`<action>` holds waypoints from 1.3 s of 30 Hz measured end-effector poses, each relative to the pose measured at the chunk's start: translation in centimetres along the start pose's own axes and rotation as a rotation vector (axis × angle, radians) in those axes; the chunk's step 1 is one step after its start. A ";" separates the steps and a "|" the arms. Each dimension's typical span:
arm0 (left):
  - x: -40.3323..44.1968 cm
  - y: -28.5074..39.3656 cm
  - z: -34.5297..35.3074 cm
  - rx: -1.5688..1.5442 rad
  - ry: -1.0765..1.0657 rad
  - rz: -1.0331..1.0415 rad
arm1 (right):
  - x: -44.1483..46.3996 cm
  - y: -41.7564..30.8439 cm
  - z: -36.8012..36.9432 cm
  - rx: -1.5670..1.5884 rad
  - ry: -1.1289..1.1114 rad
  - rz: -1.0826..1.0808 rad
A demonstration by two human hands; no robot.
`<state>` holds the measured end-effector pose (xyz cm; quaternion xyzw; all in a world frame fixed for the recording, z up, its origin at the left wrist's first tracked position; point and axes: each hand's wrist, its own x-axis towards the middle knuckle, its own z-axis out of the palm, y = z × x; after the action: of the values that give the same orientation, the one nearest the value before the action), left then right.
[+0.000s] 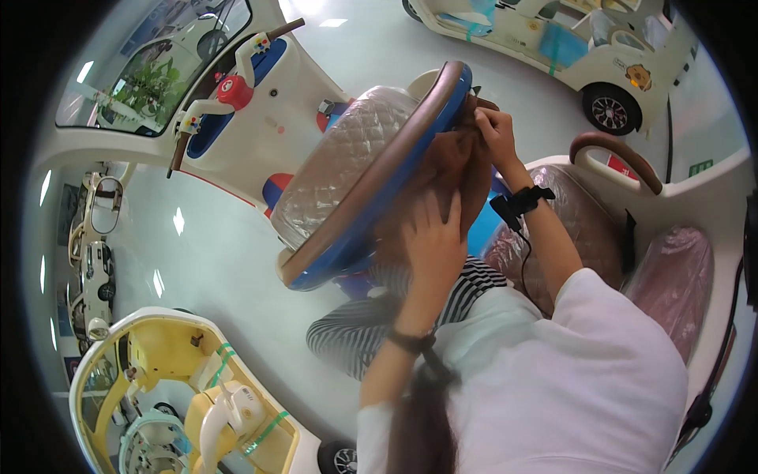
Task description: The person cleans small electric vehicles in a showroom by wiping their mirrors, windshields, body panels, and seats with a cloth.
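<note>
In front of me is a seat back with a quilted, plastic-wrapped face (343, 170), a brown padded rim (379, 178) and a blue band along its edge. Brown fabric (442, 170) hangs over the rear of this seat back. My left hand (436, 233) lies against the lower part of the fabric, fingers spread, slightly blurred. Up near the seat back's top end, my right hand (496, 134) has its fingers curled on the bunched edge of the same fabric. Dark bands sit on both wrists, and a cable runs from the right one.
Handlebars with a red centre (234, 92) stand ahead at the left. A plastic-wrapped brown seat (545, 213) and a curved brown armrest (616, 154) are at my right. A yellow cart body (158, 347) stands lower left, another cream vehicle (545, 47) upper right.
</note>
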<state>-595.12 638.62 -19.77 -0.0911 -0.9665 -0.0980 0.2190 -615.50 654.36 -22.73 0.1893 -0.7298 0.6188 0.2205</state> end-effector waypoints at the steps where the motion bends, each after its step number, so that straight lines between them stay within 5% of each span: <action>1: 0.9 0.4 0.7 0.015 0.009 -0.005 | 0.5 1.2 0.0 0.031 0.027 -0.002; 5: 4.1 1.6 2.0 0.001 -0.005 -0.028 | 1.2 1.7 -0.1 0.101 0.119 0.135; 8: 4.7 1.9 1.7 -0.014 -0.009 -0.031 | 1.1 3.6 -0.5 -0.459 0.141 -0.300; 11: 3.7 1.2 2.9 -0.011 0.057 -0.011 | -0.8 5.5 -0.7 -0.450 0.055 -0.134; 14: 2.5 0.4 2.7 -0.051 0.119 0.029 | -5.1 5.0 -0.4 -0.866 -0.265 -0.066; 20: -0.9 -1.0 0.6 -0.254 0.124 0.077 | -11.4 7.2 -2.3 -0.633 -0.046 -0.119; 23: -2.5 -1.4 -1.3 -0.302 0.116 0.036 | -8.5 -0.8 -2.3 0.180 0.301 0.576; 28: -3.0 -1.7 -9.0 -0.679 0.018 -0.241 | -3.3 -11.6 -0.3 0.165 0.155 0.041; 33: -3.3 -2.1 -13.9 -0.522 0.202 -0.441 | 0.5 -15.1 4.7 0.172 -0.187 -0.338; 37: -3.7 -2.8 -15.5 -0.445 0.322 -0.680 | 0.6 -14.3 9.0 -0.068 -0.550 -0.375; 39: -3.6 -3.1 -14.9 -0.451 0.367 -0.636 | 0.9 -14.0 8.8 -0.001 -0.574 -0.388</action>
<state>-586.53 631.77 -8.64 0.1847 -0.8458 -0.3839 0.3210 -609.32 643.45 -11.95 0.4908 -0.7127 0.4865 0.1201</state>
